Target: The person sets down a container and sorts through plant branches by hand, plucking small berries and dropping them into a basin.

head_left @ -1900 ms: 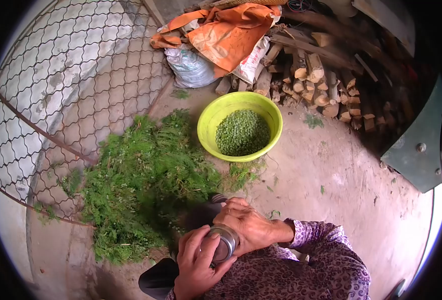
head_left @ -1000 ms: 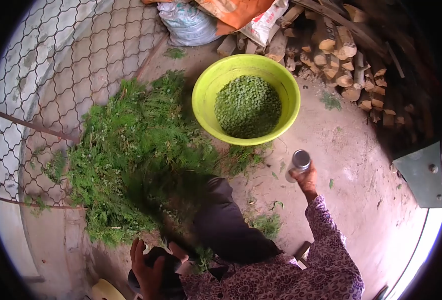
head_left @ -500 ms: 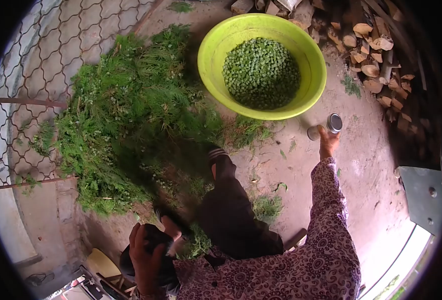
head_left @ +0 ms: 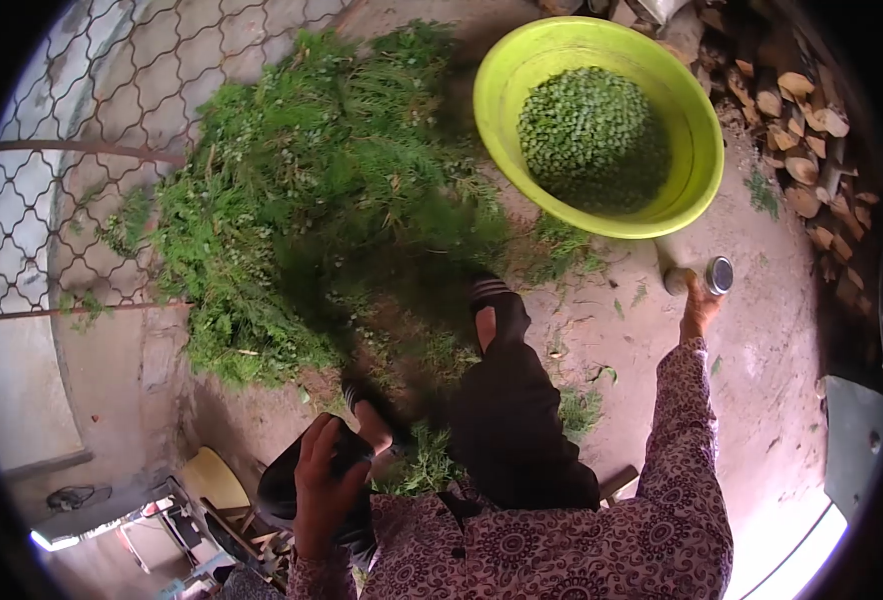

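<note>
My right hand (head_left: pixel 700 308) is wrapped round a metal-lidded flask (head_left: pixel 720 275), low over the floor on the right, below the yellow-green basin (head_left: pixel 704 190). Small green pods or cones (head_left: pixel 587 125) fill the bottom of that basin. My left hand (head_left: pixel 324 485) rests by my dark-trousered knee at the lower left, fingers apart and nothing visible in them. A wide heap of green leafy sprigs (head_left: pixel 262 200) lies in front of me, left of the basin.
Cut firewood (head_left: pixel 802 150) is stacked at the upper right. Wire mesh (head_left: pixel 102 190) stands on the left. A yellow seat (head_left: pixel 215 480) shows at the lower left, and a grey-green metal plate (head_left: pixel 855 440) at the right edge. Loose sprigs (head_left: pixel 579 410) lie near my legs.
From both hands round the flask, my left hand has let go and moved down to my knee. My right hand has carried the flask out to the right. The view has tilted down.
</note>
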### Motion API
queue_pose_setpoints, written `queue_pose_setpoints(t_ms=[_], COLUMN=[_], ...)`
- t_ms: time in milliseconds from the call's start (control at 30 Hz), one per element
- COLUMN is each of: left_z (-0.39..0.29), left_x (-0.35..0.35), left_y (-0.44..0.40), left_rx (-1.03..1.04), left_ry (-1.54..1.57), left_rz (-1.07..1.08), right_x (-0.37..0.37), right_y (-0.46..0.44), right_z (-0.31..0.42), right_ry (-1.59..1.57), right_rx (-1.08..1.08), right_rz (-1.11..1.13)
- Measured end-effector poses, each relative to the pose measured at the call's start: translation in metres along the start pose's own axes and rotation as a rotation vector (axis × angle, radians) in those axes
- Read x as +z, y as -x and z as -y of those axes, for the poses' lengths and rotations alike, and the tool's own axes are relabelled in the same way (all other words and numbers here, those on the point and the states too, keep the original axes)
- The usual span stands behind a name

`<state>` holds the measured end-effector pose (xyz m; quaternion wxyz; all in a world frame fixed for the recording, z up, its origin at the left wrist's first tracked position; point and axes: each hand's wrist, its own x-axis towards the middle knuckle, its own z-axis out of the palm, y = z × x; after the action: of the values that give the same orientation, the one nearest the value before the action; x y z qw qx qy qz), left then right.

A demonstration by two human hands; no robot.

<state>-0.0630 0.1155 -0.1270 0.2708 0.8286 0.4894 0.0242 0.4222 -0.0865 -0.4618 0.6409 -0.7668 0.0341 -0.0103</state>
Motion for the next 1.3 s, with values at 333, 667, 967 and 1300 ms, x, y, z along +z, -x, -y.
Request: queue_pose_setpoints(t_ms=[333, 667, 967, 1300], left_z=[0.006, 0.031, 0.095, 0.254], left_x=[-0.011, -0.025, -0.086, 0.015], left_y=[0.005, 0.002, -0.009, -0.083], left_rx=[0.002, 0.05, 0.166, 0.002], left_ry=[0.014, -0.029, -0.277, 0.291], left_rz=[-0.025, -0.113, -0.115, 0.186], right_x=[0.003, -0.002, 0.148, 0.329], right_y=[0.008, 0.114, 0.193, 0.36], right_z=[-0.014, -0.036, 0.162, 0.188], right_ry=[-0.146, 0.323, 0.345, 0.527], right_rx=[0.063, 0.633, 0.045, -0.587], right_rz=[0.107, 0.602, 1.23, 1.736])
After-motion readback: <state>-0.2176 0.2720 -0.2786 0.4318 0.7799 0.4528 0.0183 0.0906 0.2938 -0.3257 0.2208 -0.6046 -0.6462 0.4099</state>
